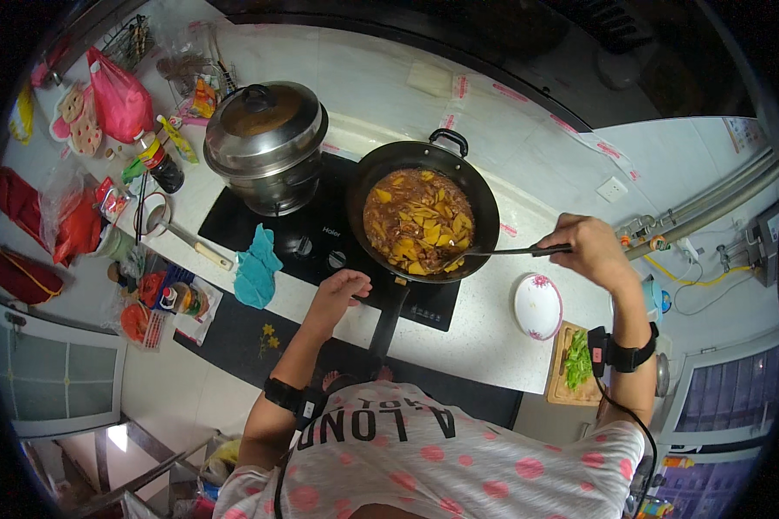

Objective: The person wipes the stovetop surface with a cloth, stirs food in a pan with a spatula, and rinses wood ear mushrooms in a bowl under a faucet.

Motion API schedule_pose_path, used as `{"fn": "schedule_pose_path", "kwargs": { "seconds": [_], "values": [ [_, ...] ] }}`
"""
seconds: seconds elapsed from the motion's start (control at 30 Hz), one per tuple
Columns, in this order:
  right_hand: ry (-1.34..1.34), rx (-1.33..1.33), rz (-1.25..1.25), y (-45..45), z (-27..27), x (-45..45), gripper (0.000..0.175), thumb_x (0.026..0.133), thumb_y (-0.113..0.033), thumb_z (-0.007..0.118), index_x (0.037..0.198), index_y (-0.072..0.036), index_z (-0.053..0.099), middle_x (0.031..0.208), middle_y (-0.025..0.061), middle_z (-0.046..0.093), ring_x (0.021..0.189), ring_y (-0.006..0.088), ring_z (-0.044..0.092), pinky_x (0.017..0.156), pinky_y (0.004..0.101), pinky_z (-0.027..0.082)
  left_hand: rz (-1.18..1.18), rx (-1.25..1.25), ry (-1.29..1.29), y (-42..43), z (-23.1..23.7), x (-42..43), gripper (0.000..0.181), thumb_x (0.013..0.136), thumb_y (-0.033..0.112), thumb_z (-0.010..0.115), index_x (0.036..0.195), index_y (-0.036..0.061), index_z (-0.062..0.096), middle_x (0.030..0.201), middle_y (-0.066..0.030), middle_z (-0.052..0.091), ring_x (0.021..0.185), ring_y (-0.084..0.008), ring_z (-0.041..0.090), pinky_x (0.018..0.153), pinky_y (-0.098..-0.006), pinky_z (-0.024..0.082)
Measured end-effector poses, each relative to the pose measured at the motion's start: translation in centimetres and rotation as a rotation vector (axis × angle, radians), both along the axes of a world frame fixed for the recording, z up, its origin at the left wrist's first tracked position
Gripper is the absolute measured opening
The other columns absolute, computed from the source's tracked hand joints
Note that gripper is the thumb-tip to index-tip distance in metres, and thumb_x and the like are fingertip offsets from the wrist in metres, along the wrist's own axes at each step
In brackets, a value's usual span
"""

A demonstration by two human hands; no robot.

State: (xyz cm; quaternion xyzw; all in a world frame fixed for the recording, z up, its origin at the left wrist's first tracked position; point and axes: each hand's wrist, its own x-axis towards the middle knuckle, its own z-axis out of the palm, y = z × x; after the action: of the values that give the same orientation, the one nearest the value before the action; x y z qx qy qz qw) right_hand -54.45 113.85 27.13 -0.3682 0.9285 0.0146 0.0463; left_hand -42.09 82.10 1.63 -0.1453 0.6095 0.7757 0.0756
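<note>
A dark wok stands on the black glass cooktop, holding yellow sliced pieces in brown bubbling sauce. My right hand, to the right of the wok, grips the dark handle of a metal spatula or ladle; its head is partly hidden in the food. My left hand hovers near the cooktop's front edge, left of the wok's long handle, fingers loosely curled, holding nothing.
A lidded steel steamer pot occupies the left burner. Nearby lie a turquoise cloth, a handled strainer or ladle and a sauce bottle. Rightward are an oval white dish and a cutting board with chopped greens.
</note>
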Motion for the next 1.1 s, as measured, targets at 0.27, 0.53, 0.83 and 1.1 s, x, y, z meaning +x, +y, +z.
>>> {"fn": "schedule_pose_path", "kwargs": {
  "seconds": [0.27,0.53,0.83,1.1],
  "values": [
    [0.263,-0.133,0.020,-2.9,-8.3,-0.1,0.023,0.067,-0.012,0.071,0.090,-0.015,0.071,0.081,0.0057,0.060,0.078,0.0264,0.060,0.067,0.0356,0.050,-0.005,0.000,-0.010,0.5,0.3,-0.5,0.020,0.092,0.022,0.053,0.102,0.0073,0.062,0.094,-0.0019,0.064,0.087,-0.0107,0.059,0.076,-0.0257,0.045],
    [0.192,-0.247,-0.298,-1.2,-5.5,-2.0,0.017,0.074,-0.015,0.068,0.091,-0.012,0.071,0.080,0.0111,0.064,0.074,0.0304,0.062,0.066,0.0395,0.049,0.012,0.005,-0.021,0.2,-0.1,-0.4,0.022,0.092,0.025,0.055,0.103,0.0072,0.061,0.095,-0.0029,0.064,0.088,-0.0125,0.059,0.077,-0.0274,0.045],
    [-0.032,-0.297,-0.352,-0.7,-9.2,-1.5,0.017,0.077,-0.013,0.065,0.091,-0.003,0.069,0.070,0.0207,0.061,0.064,0.0357,0.060,0.062,0.0392,0.048,0.001,0.009,-0.011,0.1,-0.4,-0.5,0.026,0.091,0.028,0.056,0.105,0.0070,0.061,0.097,-0.0040,0.064,0.090,-0.0139,0.060,0.078,-0.0296,0.046],
    [0.052,-0.390,-0.409,-0.3,-9.0,-6.2,0.017,0.077,-0.014,0.067,0.088,-0.002,0.070,0.064,0.0179,0.061,0.056,0.0289,0.059,0.057,0.0364,0.046,-0.004,0.011,-0.014,0.3,-0.1,-0.5,0.026,0.092,0.029,0.055,0.105,0.0074,0.061,0.096,-0.0034,0.064,0.090,-0.0137,0.059,0.079,-0.0295,0.046]
  ]
}}
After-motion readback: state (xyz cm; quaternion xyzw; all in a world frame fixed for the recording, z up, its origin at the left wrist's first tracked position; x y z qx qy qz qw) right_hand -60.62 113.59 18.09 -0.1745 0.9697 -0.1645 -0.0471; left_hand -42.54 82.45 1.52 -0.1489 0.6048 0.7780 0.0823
